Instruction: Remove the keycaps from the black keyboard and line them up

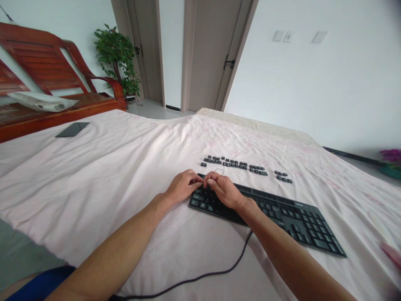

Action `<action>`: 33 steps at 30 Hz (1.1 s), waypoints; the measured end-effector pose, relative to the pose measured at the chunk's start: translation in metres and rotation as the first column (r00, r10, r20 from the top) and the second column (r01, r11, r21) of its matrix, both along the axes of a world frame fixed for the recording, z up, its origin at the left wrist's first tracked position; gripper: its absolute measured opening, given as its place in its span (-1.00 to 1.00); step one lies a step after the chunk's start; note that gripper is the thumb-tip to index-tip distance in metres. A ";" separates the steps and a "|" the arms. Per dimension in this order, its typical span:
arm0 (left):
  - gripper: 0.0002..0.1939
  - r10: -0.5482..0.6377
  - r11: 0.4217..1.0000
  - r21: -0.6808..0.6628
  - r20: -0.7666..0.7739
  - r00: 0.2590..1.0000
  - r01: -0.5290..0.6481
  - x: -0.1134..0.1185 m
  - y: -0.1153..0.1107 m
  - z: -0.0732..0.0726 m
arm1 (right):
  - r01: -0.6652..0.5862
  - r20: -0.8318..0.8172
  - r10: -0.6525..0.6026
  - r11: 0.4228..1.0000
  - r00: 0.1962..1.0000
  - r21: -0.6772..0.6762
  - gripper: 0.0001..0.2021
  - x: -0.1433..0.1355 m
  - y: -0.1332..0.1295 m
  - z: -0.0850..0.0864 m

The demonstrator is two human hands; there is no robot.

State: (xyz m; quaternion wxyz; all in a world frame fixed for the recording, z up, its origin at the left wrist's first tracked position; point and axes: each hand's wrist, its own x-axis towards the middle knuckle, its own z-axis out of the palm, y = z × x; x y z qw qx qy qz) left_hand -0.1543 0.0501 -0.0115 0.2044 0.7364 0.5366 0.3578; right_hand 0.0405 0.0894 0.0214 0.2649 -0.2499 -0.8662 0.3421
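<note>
A black keyboard (294,225) lies at a slant on the pink cloth. At its left end, my left hand (184,186) rests with thumb and fingertips close together at the upper left corner; whether something is between them is hidden. Just right of it, my right hand (224,188) pinches a thin wire tool (219,170) whose loop sticks up above the fingers. Its fingertips are over the keyboard's left part. Behind the keyboard, loose black keycaps (234,165) lie in rows, with a smaller group (283,179) to the right and a single keycap (203,164) at the left.
A black cable (200,276) runs from the keyboard toward the front edge. On the cloth (140,150) at the far left lies a dark phone-like slab (73,129). Beyond are a wooden bench (46,62) with a pale bag (44,101) and a green plant (115,54).
</note>
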 end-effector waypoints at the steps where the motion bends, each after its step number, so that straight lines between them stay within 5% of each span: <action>1: -0.84 -0.022 1.000 -0.005 -0.017 1.000 0.022 0.000 0.000 0.001 | 0.003 -0.022 -0.003 1.000 1.000 0.012 -0.69 -0.002 -0.001 -0.001; 8: -0.80 -0.054 0.998 -0.018 -0.104 0.993 0.052 0.002 -0.004 0.003 | 0.062 -0.126 -0.049 0.993 0.991 0.097 -0.66 -0.008 -0.005 -0.009; 14: -0.78 0.010 1.000 0.016 -0.147 0.989 -0.008 0.012 -0.006 0.001 | 0.237 -0.276 -0.212 0.970 0.938 0.061 -0.60 -0.003 -0.005 -0.013; 26: -0.81 0.143 0.989 0.040 -0.135 0.980 -0.139 0.028 -0.006 0.005 | 0.154 -0.263 -0.156 0.988 0.952 -0.030 -0.59 -0.002 -0.008 -0.008; 33: -0.81 0.087 0.996 -0.023 -0.047 0.995 -0.088 0.025 -0.002 0.003 | 0.129 -0.303 -0.130 0.991 0.944 -0.023 -0.61 0.000 -0.009 -0.011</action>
